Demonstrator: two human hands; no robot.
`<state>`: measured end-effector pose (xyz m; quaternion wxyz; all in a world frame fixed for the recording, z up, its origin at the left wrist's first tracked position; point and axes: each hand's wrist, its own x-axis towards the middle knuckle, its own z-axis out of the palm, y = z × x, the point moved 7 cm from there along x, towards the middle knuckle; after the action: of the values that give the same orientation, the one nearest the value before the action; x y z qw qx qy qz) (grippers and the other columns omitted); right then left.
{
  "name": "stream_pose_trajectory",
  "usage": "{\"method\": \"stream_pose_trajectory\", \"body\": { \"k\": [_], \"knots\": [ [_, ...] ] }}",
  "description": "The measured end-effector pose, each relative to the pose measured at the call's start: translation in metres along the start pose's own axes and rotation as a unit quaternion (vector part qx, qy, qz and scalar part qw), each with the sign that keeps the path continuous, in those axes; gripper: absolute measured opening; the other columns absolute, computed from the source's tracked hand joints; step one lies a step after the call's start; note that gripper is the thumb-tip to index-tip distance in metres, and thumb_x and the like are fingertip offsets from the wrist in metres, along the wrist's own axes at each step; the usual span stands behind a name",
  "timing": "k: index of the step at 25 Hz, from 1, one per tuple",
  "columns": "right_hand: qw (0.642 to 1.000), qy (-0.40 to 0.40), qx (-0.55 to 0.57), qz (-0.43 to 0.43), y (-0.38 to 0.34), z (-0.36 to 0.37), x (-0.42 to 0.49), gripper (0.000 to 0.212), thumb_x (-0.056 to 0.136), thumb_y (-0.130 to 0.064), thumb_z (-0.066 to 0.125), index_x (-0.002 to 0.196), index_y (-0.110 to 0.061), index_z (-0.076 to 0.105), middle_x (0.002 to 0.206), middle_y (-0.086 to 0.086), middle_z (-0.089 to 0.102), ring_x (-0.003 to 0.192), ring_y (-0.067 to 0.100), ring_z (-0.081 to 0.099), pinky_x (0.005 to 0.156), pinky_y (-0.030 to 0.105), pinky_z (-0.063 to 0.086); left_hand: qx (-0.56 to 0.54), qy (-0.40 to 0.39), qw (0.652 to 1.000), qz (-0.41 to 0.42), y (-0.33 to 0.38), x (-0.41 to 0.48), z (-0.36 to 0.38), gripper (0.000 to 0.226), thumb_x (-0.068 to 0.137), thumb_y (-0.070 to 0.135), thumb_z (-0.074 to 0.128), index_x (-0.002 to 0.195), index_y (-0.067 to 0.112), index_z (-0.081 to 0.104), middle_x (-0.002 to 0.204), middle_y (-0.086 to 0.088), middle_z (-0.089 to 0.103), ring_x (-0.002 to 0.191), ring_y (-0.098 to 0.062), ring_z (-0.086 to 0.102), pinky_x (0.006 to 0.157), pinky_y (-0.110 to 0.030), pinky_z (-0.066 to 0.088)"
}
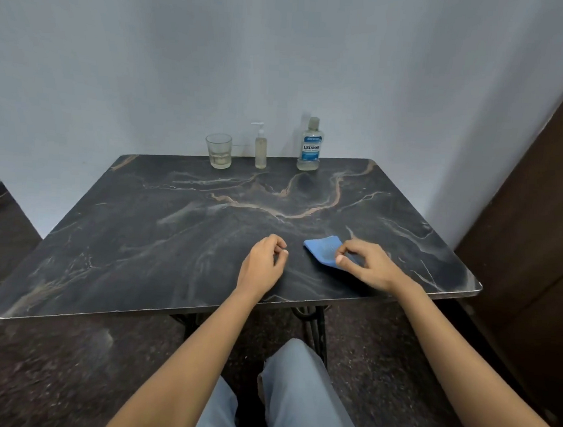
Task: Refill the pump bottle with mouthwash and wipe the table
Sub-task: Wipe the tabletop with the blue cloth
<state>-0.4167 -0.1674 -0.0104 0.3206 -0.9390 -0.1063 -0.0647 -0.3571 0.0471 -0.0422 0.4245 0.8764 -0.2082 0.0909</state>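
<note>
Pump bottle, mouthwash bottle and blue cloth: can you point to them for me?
pump bottle (pixel 260 153), head view, on its clear body.
mouthwash bottle (pixel 310 148), head view, on its blue label.
blue cloth (pixel 324 250), head view, on its flat middle.

I see pale blue-grey wall (pixel 190 58) filling upper frame. Dark marble-pattern table (pixel 135 245) at centre, far edge close to wall, black metal frame (pixel 315 326) showing under near edge. Dark speckled floor (pixel 46 374) lower left. Dark brown wooden panel (pixel 540 233) along right edge. Light soft, even.
</note>
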Motion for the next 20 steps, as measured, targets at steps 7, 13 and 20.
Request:
{"method": "stream_pose_trajectory", "body": {
  "k": [7,13,20],
  "knots": [
    [0.977,-0.147,-0.015,0.155,0.004,0.062,0.028,0.065,0.097,-0.058,0.022,0.153,-0.025,0.016,0.162,-0.001,-0.001,0.148,0.014,-0.006,0.121,0.038,-0.002,-0.004,-0.003,1.000,-0.010,0.003,-0.003,0.011,0.006,0.096,0.022,0.054,0.097,0.019,0.058,0.092,0.008,0.057,0.084,-0.009,0.056,0.072,-0.024,0.045],
    [0.965,-0.148,-0.210,0.053,-0.001,0.077,0.026,0.061,0.101,-0.043,0.025,0.154,-0.019,0.005,0.161,0.004,-0.002,0.149,0.018,-0.003,0.119,0.036,-0.004,-0.007,0.023,0.999,-0.039,-0.001,0.008,0.012,0.010,0.098,0.018,0.049,0.098,0.016,0.058,0.092,0.006,0.056,0.086,-0.012,0.053,0.074,-0.023,0.037],
    [0.941,-0.100,-0.230,0.228,0.078,0.026,0.058,0.059,0.101,-0.040,0.018,0.153,-0.018,0.002,0.162,0.002,-0.004,0.149,0.018,-0.006,0.118,0.046,-0.008,-0.028,0.020,0.998,-0.044,-0.008,0.019,0.022,0.016,0.100,0.016,0.043,0.099,0.014,0.059,0.096,0.003,0.059,0.092,-0.013,0.054,0.077,-0.024,0.037]
  ]
}}
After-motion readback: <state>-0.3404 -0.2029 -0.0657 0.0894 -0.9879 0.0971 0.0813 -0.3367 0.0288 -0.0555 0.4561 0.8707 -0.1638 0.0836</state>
